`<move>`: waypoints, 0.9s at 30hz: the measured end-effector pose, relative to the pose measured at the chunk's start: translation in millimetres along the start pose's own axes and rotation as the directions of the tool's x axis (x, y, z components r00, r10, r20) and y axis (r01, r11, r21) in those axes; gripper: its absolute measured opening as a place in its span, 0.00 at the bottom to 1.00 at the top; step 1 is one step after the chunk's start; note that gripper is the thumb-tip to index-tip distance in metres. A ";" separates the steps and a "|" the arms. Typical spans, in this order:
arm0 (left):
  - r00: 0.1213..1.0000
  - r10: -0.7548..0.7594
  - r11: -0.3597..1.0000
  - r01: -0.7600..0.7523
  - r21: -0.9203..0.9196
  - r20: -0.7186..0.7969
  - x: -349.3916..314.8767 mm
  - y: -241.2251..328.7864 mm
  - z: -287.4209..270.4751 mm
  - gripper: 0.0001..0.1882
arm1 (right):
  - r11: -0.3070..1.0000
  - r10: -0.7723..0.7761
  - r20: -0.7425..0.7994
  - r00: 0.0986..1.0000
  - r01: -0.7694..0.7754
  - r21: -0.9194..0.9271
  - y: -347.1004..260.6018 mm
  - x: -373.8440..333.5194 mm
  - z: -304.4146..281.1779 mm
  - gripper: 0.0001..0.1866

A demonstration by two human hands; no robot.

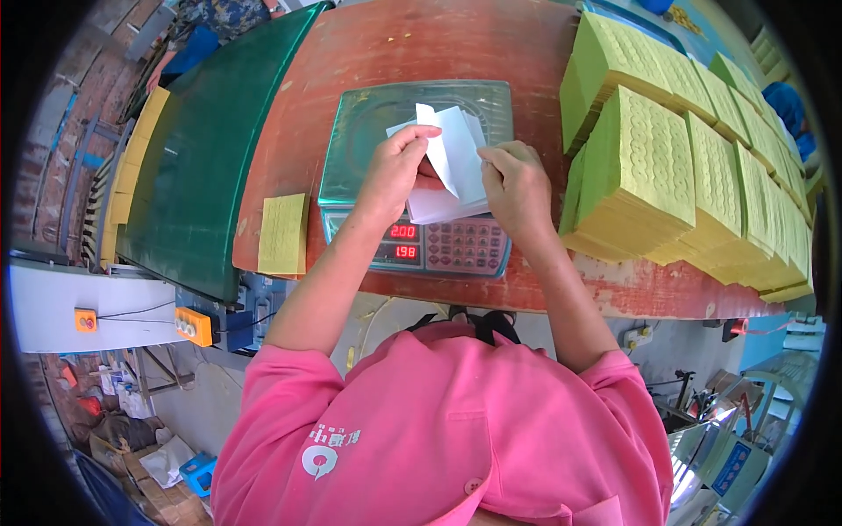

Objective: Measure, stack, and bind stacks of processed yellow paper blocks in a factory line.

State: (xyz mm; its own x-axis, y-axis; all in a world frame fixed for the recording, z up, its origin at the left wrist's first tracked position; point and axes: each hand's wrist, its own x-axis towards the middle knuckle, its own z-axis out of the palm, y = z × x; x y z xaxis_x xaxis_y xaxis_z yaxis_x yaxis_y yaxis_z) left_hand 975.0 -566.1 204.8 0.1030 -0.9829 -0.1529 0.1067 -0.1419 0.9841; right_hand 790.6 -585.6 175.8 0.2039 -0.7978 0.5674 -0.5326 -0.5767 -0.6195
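Observation:
Over the digital scale (360,145) I hold a small bunch of white paper sheets (470,167). My left hand (395,173) is closed, its thumb and forefinger pinching the top of a bent white sheet (437,149) that stands away from the others. At the right edge of the sheets, my right hand (520,186) is closed with curled fingers, and its fingertips meet the paper edge. The sheets hang above the scale's platform and its front edge. Red digits glow on the scale's display, next to a keypad (463,245).
Tall stacks of embossed yellow paper (653,162) line the right of the red table (421,44). One small yellow stack (282,235) lies left of the scale. A green board (210,149) slopes along the left, with orange switch boxes (193,327) below it. Another person (215,22) is at the upper left.

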 end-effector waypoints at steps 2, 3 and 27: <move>1.000 0.006 1.000 -0.006 -0.026 0.004 -0.8 0.0 -0.5 0.14 | 1.000 -0.016 -0.011 1.000 0.016 0.022 -3.6 -0.5 0.8 0.08; 1.000 0.007 1.000 -0.006 -0.028 0.004 -0.6 -0.2 -2.3 0.14 | 0.999 -0.010 -0.017 1.000 0.011 0.044 -8.7 0.4 -0.8 0.08; 0.989 0.142 0.988 -0.139 0.069 -0.039 -6.7 -5.4 -10.0 0.22 | 0.929 0.275 0.244 0.930 -0.322 0.182 -24.8 35.8 20.6 0.14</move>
State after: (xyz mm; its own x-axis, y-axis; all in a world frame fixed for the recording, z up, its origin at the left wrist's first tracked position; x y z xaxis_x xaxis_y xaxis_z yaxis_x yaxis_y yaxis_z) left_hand 983.6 -557.6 199.5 0.1559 -0.9877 -0.0151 0.0229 -0.0116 0.9997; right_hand 828.0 -603.5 200.3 0.2440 -0.9433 0.2248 -0.4110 -0.3106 -0.8571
